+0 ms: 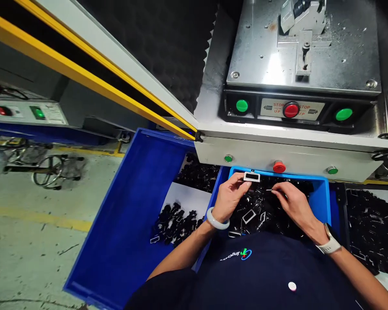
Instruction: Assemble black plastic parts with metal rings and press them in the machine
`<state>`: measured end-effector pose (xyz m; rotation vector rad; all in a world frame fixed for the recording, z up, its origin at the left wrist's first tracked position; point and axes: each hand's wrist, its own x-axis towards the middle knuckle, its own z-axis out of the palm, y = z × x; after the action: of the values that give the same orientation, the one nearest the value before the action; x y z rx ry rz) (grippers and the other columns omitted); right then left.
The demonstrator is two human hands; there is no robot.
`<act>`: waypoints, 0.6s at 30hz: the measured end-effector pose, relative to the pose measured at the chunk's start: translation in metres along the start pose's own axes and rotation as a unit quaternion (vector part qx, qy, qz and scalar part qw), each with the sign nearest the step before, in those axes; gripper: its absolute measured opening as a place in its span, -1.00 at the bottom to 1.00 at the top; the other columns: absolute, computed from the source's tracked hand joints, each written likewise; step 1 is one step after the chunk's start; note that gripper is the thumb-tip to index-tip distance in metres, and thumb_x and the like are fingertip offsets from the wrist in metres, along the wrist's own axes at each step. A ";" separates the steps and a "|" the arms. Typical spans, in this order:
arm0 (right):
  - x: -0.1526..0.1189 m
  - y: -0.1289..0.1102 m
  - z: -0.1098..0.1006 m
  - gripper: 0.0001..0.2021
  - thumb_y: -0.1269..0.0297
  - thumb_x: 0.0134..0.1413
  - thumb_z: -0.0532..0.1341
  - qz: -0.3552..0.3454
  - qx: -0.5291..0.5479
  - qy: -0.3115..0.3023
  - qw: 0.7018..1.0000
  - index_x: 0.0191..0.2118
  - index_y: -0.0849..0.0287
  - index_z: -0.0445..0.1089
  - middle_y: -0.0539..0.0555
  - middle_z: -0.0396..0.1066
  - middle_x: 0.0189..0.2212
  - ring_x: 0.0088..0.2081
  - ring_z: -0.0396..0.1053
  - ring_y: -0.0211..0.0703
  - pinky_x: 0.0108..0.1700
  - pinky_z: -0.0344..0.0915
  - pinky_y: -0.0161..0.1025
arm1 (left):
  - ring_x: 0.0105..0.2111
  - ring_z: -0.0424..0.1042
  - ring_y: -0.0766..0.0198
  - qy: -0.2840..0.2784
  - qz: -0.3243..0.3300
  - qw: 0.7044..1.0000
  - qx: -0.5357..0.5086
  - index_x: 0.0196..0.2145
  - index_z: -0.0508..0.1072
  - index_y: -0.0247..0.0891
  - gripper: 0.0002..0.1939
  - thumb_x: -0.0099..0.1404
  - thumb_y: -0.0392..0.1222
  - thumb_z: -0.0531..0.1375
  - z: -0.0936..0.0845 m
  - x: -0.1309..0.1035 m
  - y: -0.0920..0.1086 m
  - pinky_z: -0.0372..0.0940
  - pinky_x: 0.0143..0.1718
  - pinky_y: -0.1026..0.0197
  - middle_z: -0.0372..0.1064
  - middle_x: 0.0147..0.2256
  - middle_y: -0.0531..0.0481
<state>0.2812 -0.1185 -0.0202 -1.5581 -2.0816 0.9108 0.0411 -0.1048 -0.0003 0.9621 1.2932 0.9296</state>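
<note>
Black pieces (177, 220) lie in the left bin (116, 241); at their two o'clock, the left hand (229, 196) pinches a frame (252, 180) over the crate (322, 211). At its four o'clock, the right hand (292, 201) pinches a sliver (269, 190). This frame seems mid-handling; whether the loose frames (243, 218) below are finished, I cannot tell.

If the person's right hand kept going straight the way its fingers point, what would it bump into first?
Probably the white frame held in the left hand, though depth is unclear, so the right hand might pass above or below it.
</note>
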 end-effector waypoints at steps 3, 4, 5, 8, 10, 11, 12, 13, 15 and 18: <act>-0.004 -0.013 -0.029 -0.80 0.07 0.38 0.25 0.124 0.162 0.085 0.975 -0.10 0.08 0.48 0.07 0.56 -0.17 -0.18 0.52 -0.13 -0.12 0.48 -0.18 | -0.12 0.42 0.20 0.027 0.021 0.999 0.026 -0.16 0.57 -0.26 -0.58 0.47 0.17 0.18 0.016 0.010 0.000 0.46 -0.24 0.23 0.39 -0.06 -0.14; -0.003 -0.019 -0.037 -0.77 0.03 0.34 0.28 0.142 0.191 0.110 0.965 -0.11 0.08 0.49 0.07 0.56 -0.17 -0.19 0.52 -0.14 -0.13 0.48 -0.19 | -0.10 0.42 0.19 0.026 0.021 0.999 0.032 -0.13 0.58 -0.24 -0.54 0.52 0.20 0.10 0.021 0.013 0.002 0.46 -0.24 0.23 0.37 -0.03 -0.15; -0.001 -0.026 -0.042 -0.75 0.00 0.31 0.31 0.150 0.213 0.131 0.956 -0.13 0.08 0.49 0.07 0.56 -0.19 -0.20 0.52 -0.14 -0.15 0.49 -0.20 | -0.07 0.42 0.17 0.018 0.019 0.999 0.036 -0.07 0.57 -0.21 -0.51 0.56 0.21 0.03 0.025 0.014 0.004 0.47 -0.22 0.22 0.37 0.00 -0.16; 0.009 -0.043 -0.050 -0.73 -0.02 0.26 0.34 0.149 0.248 0.141 0.947 -0.18 0.09 0.49 0.05 0.55 -0.28 -0.28 0.50 -0.18 -0.21 0.47 -0.23 | -0.01 0.44 0.10 -0.010 0.026 0.998 0.054 0.08 0.55 -0.15 -0.41 0.59 0.24 -0.12 0.037 0.016 0.016 0.51 -0.15 0.11 0.35 0.05 -0.18; 0.017 -0.049 -0.049 -0.73 -0.02 0.27 0.33 0.142 0.251 0.115 0.951 -0.19 0.10 0.49 0.05 0.55 -0.31 -0.32 0.49 -0.19 -0.24 0.46 -0.23 | 0.00 0.43 0.07 -0.028 0.052 0.995 0.074 0.10 0.54 -0.15 -0.39 0.60 0.24 -0.15 0.043 0.017 0.025 0.51 -0.04 0.02 0.35 0.03 -0.18; 0.021 -0.050 -0.047 -0.73 -0.02 0.27 0.32 0.137 0.246 0.104 0.954 -0.19 0.10 0.49 0.05 0.55 -0.31 -0.33 0.49 -0.19 -0.24 0.45 -0.22 | 0.02 0.42 0.06 -0.037 0.071 0.993 0.085 0.09 0.54 -0.16 -0.39 0.60 0.23 -0.15 0.045 0.018 0.029 0.48 0.05 -0.02 0.34 0.03 -0.19; 0.024 -0.051 -0.046 -0.72 -0.02 0.28 0.32 0.133 0.241 0.096 0.957 -0.19 0.11 0.49 0.05 0.55 -0.32 -0.33 0.48 -0.19 -0.24 0.45 -0.22 | 0.06 0.40 0.05 -0.045 0.091 0.990 0.097 0.10 0.53 -0.17 -0.41 0.60 0.21 -0.15 0.046 0.019 0.032 0.44 0.15 -0.06 0.33 0.03 -0.19; 0.026 -0.050 -0.044 -0.72 -0.02 0.28 0.31 0.131 0.238 0.093 0.958 -0.20 0.11 0.49 0.05 0.55 -0.32 -0.34 0.48 -0.19 -0.24 0.45 -0.22 | 0.09 0.38 0.04 -0.052 0.112 0.986 0.110 0.11 0.51 -0.18 -0.44 0.61 0.20 -0.12 0.047 0.020 0.035 0.38 0.23 -0.08 0.32 0.04 -0.20; 0.031 -0.048 -0.043 -0.71 -0.03 0.27 0.31 0.132 0.239 0.099 0.957 -0.21 0.12 0.49 0.05 0.55 -0.32 -0.34 0.48 -0.20 -0.24 0.45 -0.22 | 0.13 0.35 0.03 -0.057 0.151 0.977 0.138 0.12 0.44 -0.20 -0.54 0.60 0.14 -0.03 0.048 0.025 0.039 0.30 0.30 -0.10 0.30 0.05 -0.22; 0.046 -0.044 -0.054 -0.69 -0.04 0.25 0.32 0.126 0.251 0.099 0.955 -0.21 0.14 0.50 0.06 0.56 -0.32 -0.34 0.50 -0.20 -0.23 0.47 -0.20 | 0.06 0.37 0.07 -0.047 0.201 0.967 0.153 0.03 0.42 -0.22 -0.72 0.56 -0.01 0.09 0.048 0.044 0.048 0.34 0.23 -0.07 0.32 -0.01 -0.20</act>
<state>0.2710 -0.0678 0.0451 -1.5695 -1.3885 1.2005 0.0913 -0.0496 0.0321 1.5329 1.2038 0.9905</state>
